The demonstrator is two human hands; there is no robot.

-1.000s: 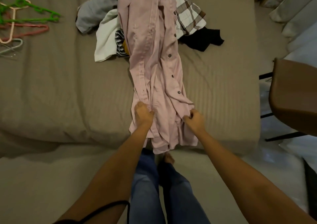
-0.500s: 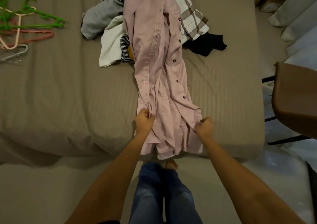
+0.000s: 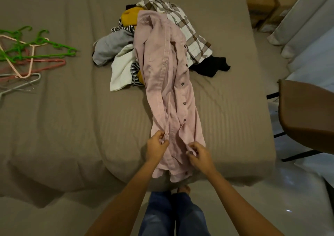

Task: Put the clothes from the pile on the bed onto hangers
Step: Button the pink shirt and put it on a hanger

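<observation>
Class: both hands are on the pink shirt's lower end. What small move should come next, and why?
Probably pull the pink shirt a little nearer, clear of the pile: the left hand and right hand both pinch its front edges, its collar end lies on the pile, and the hangers lie apart, far left.

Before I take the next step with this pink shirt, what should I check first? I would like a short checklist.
1. Left hand grips the pink shirt's front edge: ok.
2. Right hand pinches the other front edge: ok.
3. Shirt clear of the pile: not ok, its collar end lies on it.
4. Hanger in hand: not ok, the hangers lie overlapping at the bed's left.
5. Shirt unbuttoned up to the collar: cannot tell.
</observation>
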